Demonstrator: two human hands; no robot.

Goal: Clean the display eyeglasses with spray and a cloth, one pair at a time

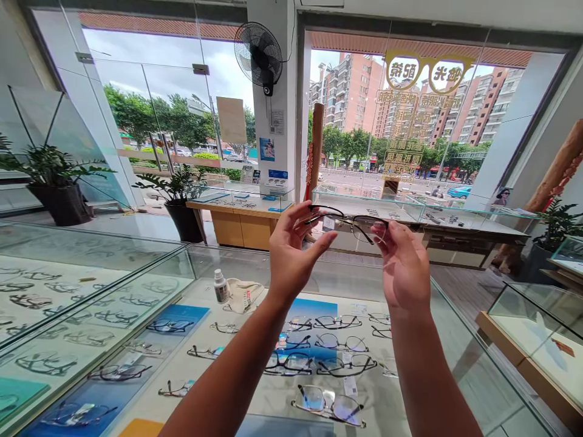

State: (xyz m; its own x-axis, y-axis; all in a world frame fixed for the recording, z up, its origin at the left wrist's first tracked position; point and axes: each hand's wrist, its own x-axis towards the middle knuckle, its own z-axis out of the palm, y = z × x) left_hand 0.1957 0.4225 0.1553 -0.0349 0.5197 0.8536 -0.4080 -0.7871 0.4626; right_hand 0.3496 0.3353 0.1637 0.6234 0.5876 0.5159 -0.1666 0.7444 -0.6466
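Both my hands hold up a pair of dark-rimmed eyeglasses (350,221) above the glass counter. My left hand (294,249) has its fingers at the left end of the frame, with the thumb stretched out below. At the right end, the fingers of my right hand (407,261) pinch the frame. A small white tag shows behind the left lens. Below, several eyeglasses (334,403) lie in rows in the display case. A small white bottle (221,286) stands beside a pale cloth (243,295) on the counter, left of my left forearm.
Another glass case (91,303) with eyeglasses runs along the left. A wooden-edged case (537,346) stands at the right. Further back are low display cabinets (246,227), potted plants (182,200), a wall fan (259,54) and large windows onto a street.
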